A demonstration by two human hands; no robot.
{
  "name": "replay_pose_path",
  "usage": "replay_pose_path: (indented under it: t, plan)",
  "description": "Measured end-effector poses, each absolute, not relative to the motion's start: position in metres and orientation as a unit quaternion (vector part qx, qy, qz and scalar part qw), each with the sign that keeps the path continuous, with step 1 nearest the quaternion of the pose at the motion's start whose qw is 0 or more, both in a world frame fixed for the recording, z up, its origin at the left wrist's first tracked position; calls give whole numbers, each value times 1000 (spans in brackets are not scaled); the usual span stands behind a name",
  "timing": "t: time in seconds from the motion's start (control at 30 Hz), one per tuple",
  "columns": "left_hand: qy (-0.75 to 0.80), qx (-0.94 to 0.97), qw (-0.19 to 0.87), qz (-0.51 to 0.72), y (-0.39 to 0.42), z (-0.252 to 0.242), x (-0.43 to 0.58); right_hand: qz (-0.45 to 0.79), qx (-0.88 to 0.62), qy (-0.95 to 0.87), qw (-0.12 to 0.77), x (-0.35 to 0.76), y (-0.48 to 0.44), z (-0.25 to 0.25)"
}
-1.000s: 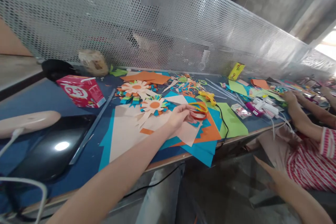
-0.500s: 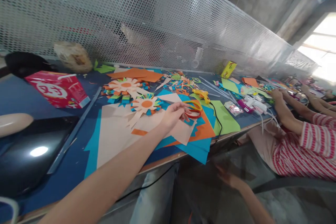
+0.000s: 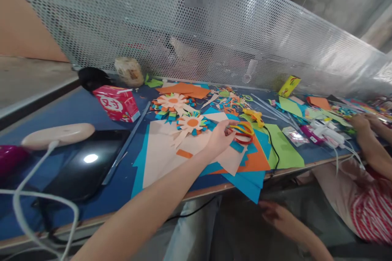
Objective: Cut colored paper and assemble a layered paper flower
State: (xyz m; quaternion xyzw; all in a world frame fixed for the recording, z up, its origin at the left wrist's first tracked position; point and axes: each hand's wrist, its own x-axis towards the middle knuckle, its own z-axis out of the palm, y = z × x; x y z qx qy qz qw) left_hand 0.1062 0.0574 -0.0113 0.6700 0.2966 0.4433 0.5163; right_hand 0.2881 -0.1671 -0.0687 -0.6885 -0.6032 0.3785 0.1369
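Note:
My left hand (image 3: 221,138) reaches across the table, its fingers curled onto the handle of the scissors (image 3: 244,132), which have orange and yellow loops and lie on orange and blue paper (image 3: 254,162). Beside the hand lie a peach paper sheet (image 3: 159,151) and two paper flowers (image 3: 192,122) (image 3: 173,102). My right hand (image 3: 272,215) hangs low below the table edge, blurred, and its fingers are not clear.
A red carton (image 3: 116,103), a metal ruler (image 3: 127,147), a black glossy device (image 3: 82,167) and a white cable (image 3: 18,208) lie to the left. A yellow glue gun (image 3: 254,115) and green paper (image 3: 284,147) lie right. A perforated metal screen (image 3: 214,40) backs the table. A co-worker's arm (image 3: 367,147) works at right.
The view has swung back to the left. My left hand stays at the scissors' handle. My right hand has drawn in lower, toward the middle below the table.

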Motion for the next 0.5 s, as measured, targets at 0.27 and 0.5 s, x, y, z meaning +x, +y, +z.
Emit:
replay_pose_path:
  t: [0.27, 0.5]
  plan:
    - [312, 696, 420, 492, 68, -18, 101, 63, -448, -885, 108, 247, -140, 54]
    - [298, 720, 422, 464, 62, -11, 100, -187, -349, -910, 125, 227, -90, 42]
